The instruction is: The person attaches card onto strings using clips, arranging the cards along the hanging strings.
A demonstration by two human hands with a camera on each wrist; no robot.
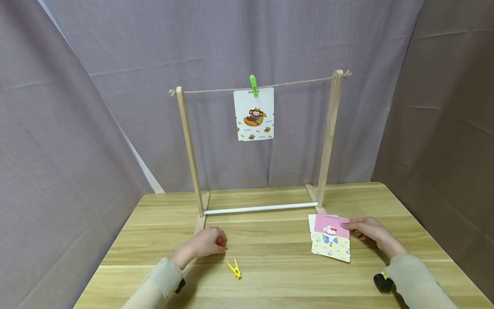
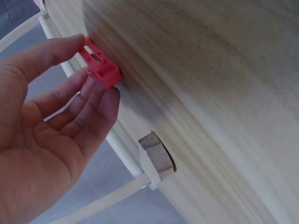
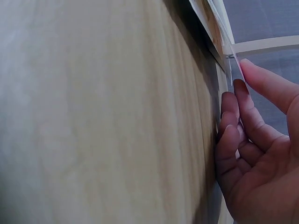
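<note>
- A red clothes peg (image 2: pixel 100 69) is pinched by the left hand (image 1: pixel 206 243) between thumb and fingertips; in the left wrist view the peg is seen pressed against the wooden table (image 1: pixel 270 274), with the thumb on its upper side and the fingers (image 2: pixel 96 105) curled under it.
- In the head view only a small red patch of the peg (image 1: pixel 221 242) is seen past the knuckles, just in front of the left foot of the wooden rack (image 1: pixel 189 146).
- A yellow clothes peg (image 1: pixel 234 269) is laid on the table just beside the left hand, on the near side, not touched by it.
- A pink card (image 1: pixel 331 225) is gripped at its right edge by the right hand (image 1: pixel 368 231); in the right wrist view the thin card edge (image 3: pixel 236 65) is seen held between the thumb and the curled fingers (image 3: pixel 231 121).
- The pink card is laid on top of a small stack of cards (image 1: pixel 332 251), a yellowish one showing below it and a white one at its left; the stack is placed near the right foot of the rack.
- The two hands are kept well apart, one at each end of the rack's white lower bar (image 1: pixel 260 209).
- A string (image 1: pixel 293 83) is stretched between the tops of the rack's posts; a white card with a monkey picture (image 1: pixel 254 113) is hung from it by a green clothes peg (image 1: pixel 253 86).
- Grey cloth (image 1: pixel 115 64) is hung behind and at both sides of the table.
</note>
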